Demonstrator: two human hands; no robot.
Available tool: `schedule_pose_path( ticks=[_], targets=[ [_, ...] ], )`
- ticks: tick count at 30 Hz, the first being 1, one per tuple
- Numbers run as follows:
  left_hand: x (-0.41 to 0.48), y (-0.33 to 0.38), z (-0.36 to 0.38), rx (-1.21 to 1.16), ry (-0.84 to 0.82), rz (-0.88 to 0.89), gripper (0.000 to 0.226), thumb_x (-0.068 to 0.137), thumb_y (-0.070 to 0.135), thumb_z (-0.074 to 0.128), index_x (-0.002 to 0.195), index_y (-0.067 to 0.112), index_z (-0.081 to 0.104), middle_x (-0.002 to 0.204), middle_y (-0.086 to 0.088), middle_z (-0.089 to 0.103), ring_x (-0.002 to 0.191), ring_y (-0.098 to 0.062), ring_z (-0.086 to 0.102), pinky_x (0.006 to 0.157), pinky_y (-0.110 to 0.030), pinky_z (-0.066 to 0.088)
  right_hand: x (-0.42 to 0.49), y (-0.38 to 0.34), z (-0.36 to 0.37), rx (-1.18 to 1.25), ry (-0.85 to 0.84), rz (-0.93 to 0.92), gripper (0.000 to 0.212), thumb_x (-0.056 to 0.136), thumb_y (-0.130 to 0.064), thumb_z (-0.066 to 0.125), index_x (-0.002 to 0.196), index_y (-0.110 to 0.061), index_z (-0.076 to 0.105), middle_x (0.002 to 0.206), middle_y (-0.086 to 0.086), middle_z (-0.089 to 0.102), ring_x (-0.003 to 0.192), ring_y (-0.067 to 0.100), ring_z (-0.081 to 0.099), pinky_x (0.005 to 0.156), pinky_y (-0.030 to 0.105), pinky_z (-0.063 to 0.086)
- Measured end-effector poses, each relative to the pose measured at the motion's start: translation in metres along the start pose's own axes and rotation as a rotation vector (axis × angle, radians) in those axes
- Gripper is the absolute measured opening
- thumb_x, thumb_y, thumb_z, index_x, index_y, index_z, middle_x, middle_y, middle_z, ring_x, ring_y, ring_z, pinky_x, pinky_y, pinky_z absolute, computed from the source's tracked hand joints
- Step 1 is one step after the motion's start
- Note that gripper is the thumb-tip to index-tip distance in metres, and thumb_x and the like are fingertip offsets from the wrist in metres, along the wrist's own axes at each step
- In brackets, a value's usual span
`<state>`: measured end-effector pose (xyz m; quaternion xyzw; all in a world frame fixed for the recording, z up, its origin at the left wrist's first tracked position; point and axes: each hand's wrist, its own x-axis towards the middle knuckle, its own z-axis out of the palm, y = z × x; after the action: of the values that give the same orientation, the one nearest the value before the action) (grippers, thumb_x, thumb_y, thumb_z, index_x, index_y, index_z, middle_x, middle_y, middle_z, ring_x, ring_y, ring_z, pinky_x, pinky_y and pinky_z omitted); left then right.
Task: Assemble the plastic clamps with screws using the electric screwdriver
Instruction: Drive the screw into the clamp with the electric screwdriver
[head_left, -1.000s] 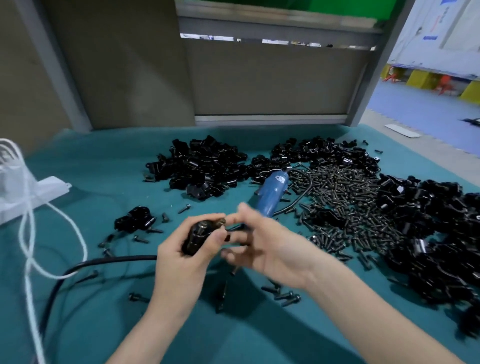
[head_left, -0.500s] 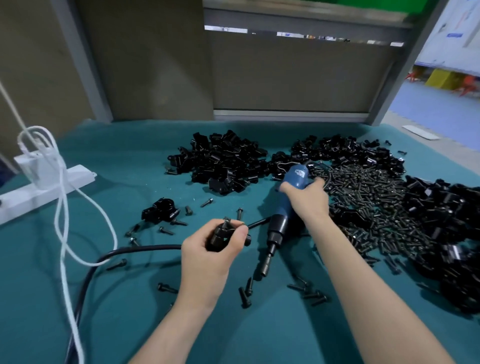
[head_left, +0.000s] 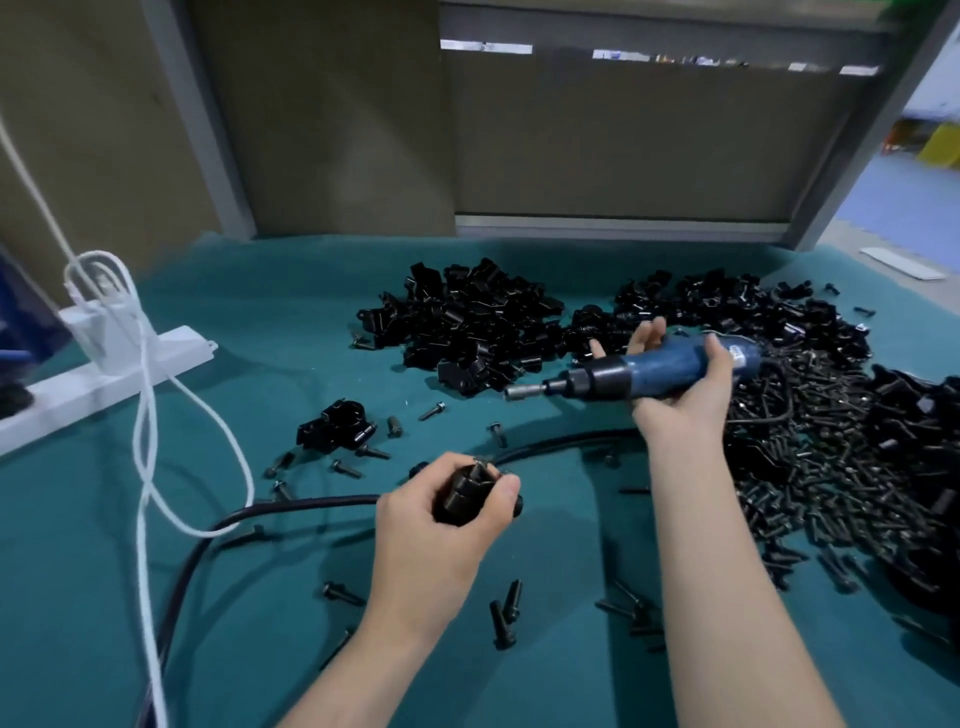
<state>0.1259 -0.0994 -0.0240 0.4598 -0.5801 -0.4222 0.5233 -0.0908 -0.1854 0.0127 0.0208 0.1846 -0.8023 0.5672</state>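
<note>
While the left hand (head_left: 441, 525) grips a clamp (head_left: 465, 493) above the tabletop (head_left: 311, 322), toward its near edge, the right hand (head_left: 685, 400) cradles the screwdriver (head_left: 660, 371), thumb over it, fingers loose. Its long axis runs sideways, tip (head_left: 522, 391) pointing left; the clamp sits nearer and leftward of that tip.

Screwdriver picked up and swung round

The right hand (head_left: 680, 400), at the clamp (head_left: 464, 492) a second ago, has reached back to the electric screwdriver (head_left: 660, 370) and lifted it off the bench (head_left: 291, 338). Its bit pointed at the near edge half a second ago and now points toward the left edge.
</note>
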Motion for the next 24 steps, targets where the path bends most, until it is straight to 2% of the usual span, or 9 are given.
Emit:
schedule_pose_path(
  ticks=[1, 3, 5, 7, 11, 15, 17, 19, 24],
  targets=[
    [0.0, -0.001, 0.0, 0.018, -0.001, -0.001, 0.037, 0.066, 0.059, 0.062, 0.073, 0.023, 0.065, 0.067, -0.007, 0.065, 0.059, -0.016, 0.051, 0.054, -0.018, 0.04, -0.001, -0.003, 0.005, 0.032, -0.035, 0.001, 0.037, 0.088, -0.028, 0.066, 0.119, -0.011, 0.051, 0.09, 0.011, 0.067, 0.073, 0.023, 0.07, 0.085, 0.055, 0.054],
    [0.001, -0.002, -0.001, 0.028, 0.001, -0.002, 0.037, 0.067, 0.059, 0.062, 0.072, 0.023, 0.066, 0.065, -0.007, 0.065, 0.056, -0.014, 0.048, 0.053, -0.017, 0.038, -0.004, -0.006, 0.016, 0.123, -0.07, -0.006, 0.042, 0.088, -0.023, 0.069, 0.122, -0.009, 0.048, 0.086, 0.017, 0.067, 0.068, 0.026, 0.069, 0.066, 0.05, 0.059],
    [0.002, -0.001, -0.001, 0.039, -0.002, 0.006, 0.037, 0.067, 0.058, 0.062, 0.071, 0.022, 0.067, 0.063, -0.007, 0.065, 0.052, -0.01, 0.046, 0.051, -0.016, 0.037, -0.008, -0.009, 0.026, 0.203, -0.1, 0.024, 0.034, 0.089, -0.021, 0.068, 0.113, -0.005, 0.051, 0.074, 0.016, 0.065, 0.054, 0.025, 0.066, 0.051, 0.038, 0.057],
    [0.0, -0.001, 0.0, 0.068, -0.007, 0.029, 0.04, 0.068, 0.058, 0.062, 0.067, 0.019, 0.068, 0.06, -0.008, 0.063, 0.05, -0.006, 0.042, 0.049, -0.015, 0.034, -0.013, -0.013, 0.032, 0.245, -0.121, 0.09, 0.027, 0.087, -0.021, 0.068, 0.101, -0.002, 0.055, 0.071, 0.012, 0.062, 0.046, 0.021, 0.06, 0.044, 0.029, 0.052],
    [-0.003, -0.002, 0.0, 0.118, -0.027, 0.046, 0.052, 0.068, 0.057, 0.062, 0.061, 0.006, 0.065, 0.056, -0.016, 0.054, 0.046, -0.008, 0.036, 0.045, -0.018, 0.029, -0.02, -0.019, 0.039, 0.017, -0.168, 0.099, 0.033, 0.075, -0.027, 0.069, 0.098, -0.004, 0.06, 0.075, 0.006, 0.064, 0.052, 0.013, 0.058, 0.048, 0.021, 0.049],
    [-0.004, -0.002, 0.001, 0.179, -0.057, 0.07, 0.053, 0.068, 0.056, 0.059, 0.06, 0.004, 0.063, 0.053, -0.015, 0.055, 0.043, -0.011, 0.037, 0.044, -0.021, 0.031, -0.025, -0.018, 0.045, -0.265, -0.155, 0.093, 0.038, 0.081, -0.034, 0.073, 0.107, -0.01, 0.059, 0.083, 0.001, 0.067, 0.059, 0.01, 0.06, 0.055, 0.022, 0.05],
    [-0.003, -0.002, 0.001, 0.204, -0.05, 0.084, 0.052, 0.068, 0.055, 0.059, 0.06, 0.004, 0.062, 0.054, -0.014, 0.057, 0.044, -0.016, 0.04, 0.045, -0.023, 0.034, -0.028, -0.014, 0.048, -0.362, -0.139, 0.064, 0.03, 0.085, -0.034, 0.07, 0.101, -0.014, 0.055, 0.081, -0.002, 0.066, 0.056, 0.009, 0.057, 0.056, 0.023, 0.048],
    [-0.002, -0.002, 0.0, 0.205, -0.051, 0.084, 0.05, 0.067, 0.055, 0.06, 0.06, 0.005, 0.062, 0.054, -0.013, 0.059, 0.045, -0.02, 0.045, 0.045, -0.026, 0.037, -0.03, -0.007, 0.052, -0.321, -0.118, 0.088, 0.025, 0.086, -0.033, 0.07, 0.091, -0.014, 0.054, 0.076, -0.003, 0.065, 0.052, 0.009, 0.054, 0.056, 0.022, 0.047],
    [-0.004, -0.001, 0.001, 0.226, -0.072, 0.058, 0.056, 0.065, 0.057, 0.061, 0.065, 0.001, 0.063, 0.058, -0.017, 0.061, 0.055, -0.036, 0.054, 0.049, -0.043, 0.047, -0.034, 0.001, 0.055, -0.244, -0.129, 0.123, 0.026, 0.083, -0.038, 0.068, 0.081, -0.015, 0.055, 0.072, -0.005, 0.064, 0.048, 0.008, 0.05, 0.052, 0.02, 0.043]
  ],
)
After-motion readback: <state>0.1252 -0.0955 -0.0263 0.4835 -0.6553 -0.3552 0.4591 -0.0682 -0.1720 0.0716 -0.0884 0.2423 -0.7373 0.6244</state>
